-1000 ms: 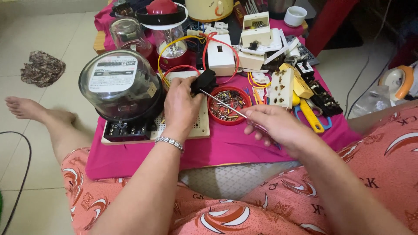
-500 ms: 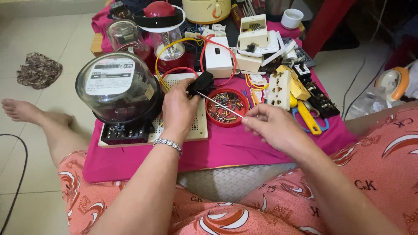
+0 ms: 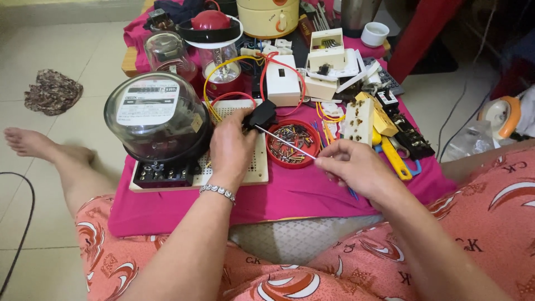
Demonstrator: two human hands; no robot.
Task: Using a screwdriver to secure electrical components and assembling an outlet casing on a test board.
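- The person's left hand (image 3: 231, 147) is closed around a small black plastic electrical part (image 3: 261, 116), holding it up just over the upper right corner of the cream perforated mounting board (image 3: 253, 170).
- The right hand (image 3: 356, 167) pinches a slim metal-shafted screwdriver (image 3: 285, 142) in a narrow grip; its handle is hidden in the hand, and its tip meets the black part.
- The shaft passes over the round red bowl of small screws and bits (image 3: 293, 143), which sits just right of the board.
- On the left half of the board stands a round electricity meter under a clear glass dome (image 3: 157, 114), its black terminal block (image 3: 161, 174) at the board's near edge.
- Yellow and red wires (image 3: 237, 61) loop behind the board toward a white rectangular box (image 3: 283, 87).
- Judging by this, the meter looks already mounted, while the black part is being worked on and is not yet fixed to the board; whether its screw is going in or out cannot be told.
- Beyond the bowl, cream socket pieces (image 3: 358, 117) and a yellow-handled tool (image 3: 394, 158) lie loose on the magenta cloth (image 3: 312, 192), seemingly unfitted.
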